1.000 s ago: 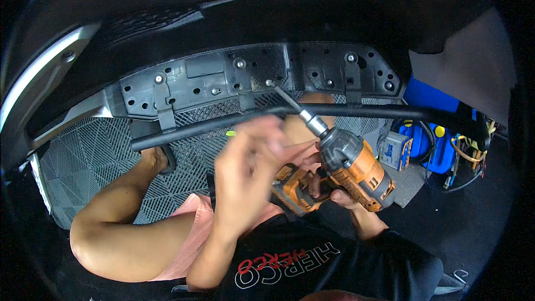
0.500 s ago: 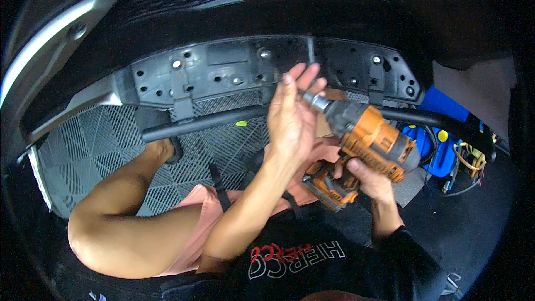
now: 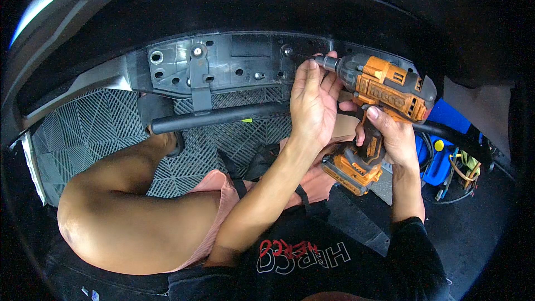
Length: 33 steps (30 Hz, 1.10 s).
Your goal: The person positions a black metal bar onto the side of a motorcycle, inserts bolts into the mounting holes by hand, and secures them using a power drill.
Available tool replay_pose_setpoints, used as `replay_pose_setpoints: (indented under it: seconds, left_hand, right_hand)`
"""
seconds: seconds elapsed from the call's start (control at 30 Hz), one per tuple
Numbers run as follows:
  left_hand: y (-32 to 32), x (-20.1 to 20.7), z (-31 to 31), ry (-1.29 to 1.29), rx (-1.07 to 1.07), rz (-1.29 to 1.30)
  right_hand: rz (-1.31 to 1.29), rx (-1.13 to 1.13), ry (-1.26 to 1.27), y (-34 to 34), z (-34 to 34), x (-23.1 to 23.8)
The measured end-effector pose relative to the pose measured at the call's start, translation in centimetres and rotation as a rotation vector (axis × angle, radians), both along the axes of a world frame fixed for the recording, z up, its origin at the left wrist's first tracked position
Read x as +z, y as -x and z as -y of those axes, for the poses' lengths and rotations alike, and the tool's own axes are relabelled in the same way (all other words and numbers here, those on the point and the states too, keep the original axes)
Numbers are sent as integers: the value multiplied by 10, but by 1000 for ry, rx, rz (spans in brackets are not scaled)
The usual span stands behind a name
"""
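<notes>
My right hand [image 3: 388, 128] is wrapped around the grip of an orange and black cordless impact wrench [image 3: 390, 89], its battery at the bottom. The wrench lies nearly level, nose to the left. A silver socket [image 3: 330, 63] sits on the nose. My left hand [image 3: 315, 103] closes thumb and fingertips around the socket's front end; whether a small bolt is in there is too small to tell. Just behind the fingers is a dark plate [image 3: 251, 50] with several holes. A silver bolt [image 3: 197, 52] shows on its left side, and another bolt [image 3: 287, 51] nearer the left hand.
A black tubular bar [image 3: 217, 117] runs below the plate, across my front. Dark bumper trim [image 3: 72, 33] curves over the top and left. Grey slatted floor tiles [image 3: 95, 139] lie beneath. At the right are a blue case [image 3: 437, 161] and some cables [image 3: 465, 170].
The wrench has swung up and right, from tilted to nearly level. My left hand has moved right, and its spread fingers now close at the socket's end. The view has shifted slightly.
</notes>
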<state>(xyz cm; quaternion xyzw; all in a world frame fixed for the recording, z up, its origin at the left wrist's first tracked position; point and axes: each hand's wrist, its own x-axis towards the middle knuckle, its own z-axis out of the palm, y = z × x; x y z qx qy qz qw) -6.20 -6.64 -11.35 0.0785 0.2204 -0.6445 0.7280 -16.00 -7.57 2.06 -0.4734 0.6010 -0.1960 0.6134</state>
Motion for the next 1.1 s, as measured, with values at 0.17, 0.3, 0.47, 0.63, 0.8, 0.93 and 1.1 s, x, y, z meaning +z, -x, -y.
replay_pose_setpoints:
  seconds: [0.17, 0.3, 0.47, 0.63, 0.8, 0.93, 1.1]
  left_hand:
    - [2, -2, 2, -5, 9, -32]
    - [-2, -3, 6, 45, 32, -32]
    - [-3, 2, 7, 34, 46, -42]
    - [-9, 19, 8, -21, 46, 0]
    - [-7, 38, -3, -293, 172, 1028]
    - [-14, 54, -6, -37, 414, 1436]
    - [-40, 84, -2, 112, 567, 1560]
  right_hand:
    - [-86, 16, -27, -3, 10, 4]
    - [-103, 38, -30, -8, 19, 7]
    - [-167, 105, -19, -13, 28, 15]
    - [-244, 213, -44, -22, 51, 28]
    - [-343, 289, -90, -25, 73, 34]
    - [-372, 260, -81, -16, 54, 28]
    - [-102, 95, -9, -28, 17, 21]
